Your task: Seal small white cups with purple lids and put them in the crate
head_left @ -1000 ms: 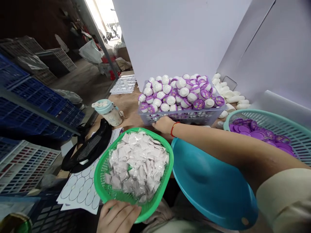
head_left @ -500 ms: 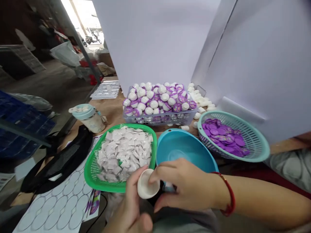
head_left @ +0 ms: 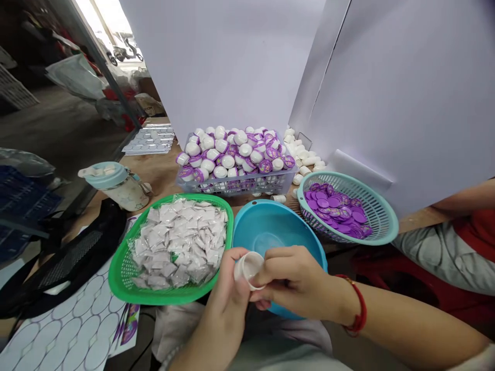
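A small white plastic cup (head_left: 250,267) is gripped in my left hand (head_left: 228,293), its mouth tilted toward the right. My right hand (head_left: 296,281), with a red cord bracelet on its wrist, closes its fingers at the cup's rim, the fingertips partly hidden there. Both hands are over the near edge of a blue bowl (head_left: 278,226). Left of them stands a green basket (head_left: 166,296) heaped with small clear-wrapped white packets (head_left: 181,239).
Behind the bowl is a clear bin (head_left: 235,188) of white-and-purple capsules (head_left: 228,161). A teal basket (head_left: 381,219) holds purple discs (head_left: 336,211). White pieces (head_left: 303,154) lie behind it. A tumbler (head_left: 119,185), a black bag (head_left: 73,263) and printed sheets (head_left: 69,330) are leftward. Another person's sleeve (head_left: 477,242) shows right.
The cup has turned so its mouth faces right. My right fingers have moved from inside the cup to its rim, and my left thumb now presses against it. The view has shifted right.
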`<state>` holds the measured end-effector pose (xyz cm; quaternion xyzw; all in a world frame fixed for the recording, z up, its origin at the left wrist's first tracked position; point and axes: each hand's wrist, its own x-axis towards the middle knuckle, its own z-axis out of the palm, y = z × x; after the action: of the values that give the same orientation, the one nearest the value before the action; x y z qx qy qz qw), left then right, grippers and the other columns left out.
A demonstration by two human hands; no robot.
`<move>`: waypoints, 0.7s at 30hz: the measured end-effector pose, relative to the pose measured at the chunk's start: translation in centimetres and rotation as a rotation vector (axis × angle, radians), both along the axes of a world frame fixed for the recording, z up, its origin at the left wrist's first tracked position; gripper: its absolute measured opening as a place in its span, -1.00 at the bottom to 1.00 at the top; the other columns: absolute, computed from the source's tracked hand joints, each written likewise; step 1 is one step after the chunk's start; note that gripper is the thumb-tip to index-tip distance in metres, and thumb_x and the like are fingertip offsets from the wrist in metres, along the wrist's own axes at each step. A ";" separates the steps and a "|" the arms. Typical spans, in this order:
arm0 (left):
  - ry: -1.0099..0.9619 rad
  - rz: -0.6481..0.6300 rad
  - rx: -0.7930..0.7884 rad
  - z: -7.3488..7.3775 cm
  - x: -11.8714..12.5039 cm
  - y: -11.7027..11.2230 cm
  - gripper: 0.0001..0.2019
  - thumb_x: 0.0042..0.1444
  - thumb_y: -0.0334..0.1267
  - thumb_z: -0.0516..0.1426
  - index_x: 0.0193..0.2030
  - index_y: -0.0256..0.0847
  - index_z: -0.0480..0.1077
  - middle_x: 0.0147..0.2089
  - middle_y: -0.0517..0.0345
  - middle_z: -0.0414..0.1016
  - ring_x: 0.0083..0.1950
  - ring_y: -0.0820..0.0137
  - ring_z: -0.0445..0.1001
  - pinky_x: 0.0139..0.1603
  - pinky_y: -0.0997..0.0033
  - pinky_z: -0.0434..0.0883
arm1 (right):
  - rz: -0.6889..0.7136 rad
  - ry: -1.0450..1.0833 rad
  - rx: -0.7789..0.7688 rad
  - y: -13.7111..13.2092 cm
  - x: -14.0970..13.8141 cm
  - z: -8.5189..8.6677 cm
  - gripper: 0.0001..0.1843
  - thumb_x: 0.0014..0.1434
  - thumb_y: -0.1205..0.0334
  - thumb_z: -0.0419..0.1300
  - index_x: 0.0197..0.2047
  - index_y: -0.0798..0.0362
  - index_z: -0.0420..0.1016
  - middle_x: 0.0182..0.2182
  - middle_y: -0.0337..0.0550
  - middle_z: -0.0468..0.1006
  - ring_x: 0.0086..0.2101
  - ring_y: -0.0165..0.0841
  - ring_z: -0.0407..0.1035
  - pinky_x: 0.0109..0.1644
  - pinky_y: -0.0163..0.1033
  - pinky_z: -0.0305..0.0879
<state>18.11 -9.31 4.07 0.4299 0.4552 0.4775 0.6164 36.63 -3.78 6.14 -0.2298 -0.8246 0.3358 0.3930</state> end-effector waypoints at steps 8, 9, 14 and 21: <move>0.162 0.115 0.311 -1.1 -0.7 -0.2 -0.50 0.38 0.33 0.02 -0.08 -0.09 0.42 -0.33 0.22 0.38 -0.40 0.41 0.33 -0.42 0.46 0.33 | -0.027 0.236 -0.248 -2.2 -2.5 -0.9 -0.59 0.44 0.02 0.29 -0.41 0.06 0.51 -0.54 -0.30 0.39 -0.52 -0.50 0.23 -0.45 -0.38 0.15; 0.224 0.126 0.405 -1.1 -1.0 -0.3 -0.51 0.38 0.31 0.04 -0.04 -0.09 0.43 -0.28 0.19 0.44 -0.35 0.39 0.40 -0.36 0.45 0.39 | -0.059 0.314 -0.328 -2.6 -2.8 -1.2 -0.56 0.42 -0.03 0.31 -0.42 0.06 0.49 -0.56 -0.32 0.39 -0.53 -0.50 0.22 -0.47 -0.37 0.15; 0.185 0.123 0.324 -1.5 -0.5 -1.2 -0.53 0.39 0.30 0.05 -0.08 -0.08 0.43 -0.39 0.25 0.41 -0.43 0.42 0.38 -0.43 0.46 0.35 | -0.237 0.477 -0.246 -4.5 -4.0 -2.6 -0.69 0.44 0.06 0.29 -0.33 0.01 0.52 -0.52 -0.31 0.46 -0.53 -0.49 0.28 -0.47 -0.37 0.16; -0.246 0.113 -0.082 -2.2 0.7 -1.5 -0.46 0.33 0.38 0.07 -0.11 -0.12 0.42 -0.35 0.19 0.50 -0.41 0.41 0.42 -0.37 0.43 0.43 | -0.407 0.089 0.121 -3.0 -0.8 -1.4 -0.87 0.42 0.26 0.25 -0.23 0.01 0.56 -0.54 -0.30 0.45 -0.56 -0.45 0.30 -0.48 -0.34 0.19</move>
<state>18.82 -10.77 1.85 0.3165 0.4188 0.5415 0.6567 35.80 -6.81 4.73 -0.3523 -0.7619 0.2091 0.5017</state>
